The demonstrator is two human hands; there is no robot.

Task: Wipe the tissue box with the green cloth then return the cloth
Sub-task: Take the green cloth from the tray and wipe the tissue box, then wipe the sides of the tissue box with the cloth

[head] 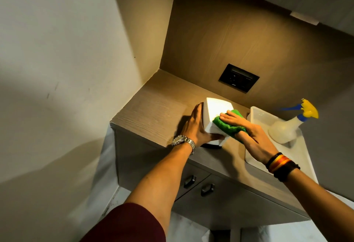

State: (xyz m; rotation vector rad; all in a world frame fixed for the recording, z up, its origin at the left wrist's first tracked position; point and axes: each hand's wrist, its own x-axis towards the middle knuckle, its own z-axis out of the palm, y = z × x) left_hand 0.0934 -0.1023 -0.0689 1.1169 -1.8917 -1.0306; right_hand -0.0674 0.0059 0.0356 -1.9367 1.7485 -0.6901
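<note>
Left hand [193,124] fingers clasp the white tissue box [212,116] on the tabletop [153,111]; right hand [247,128] fingers lie flat, pressing the green cloth [222,124] against the box's near-right side.

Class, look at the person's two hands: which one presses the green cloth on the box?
The right hand, with the striped wristband, presses the green cloth on the tissue box; the left hand, wearing a watch, steadies the box.

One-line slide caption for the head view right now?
Left hand steadies the white tissue box while right hand presses the green cloth on it.
</note>
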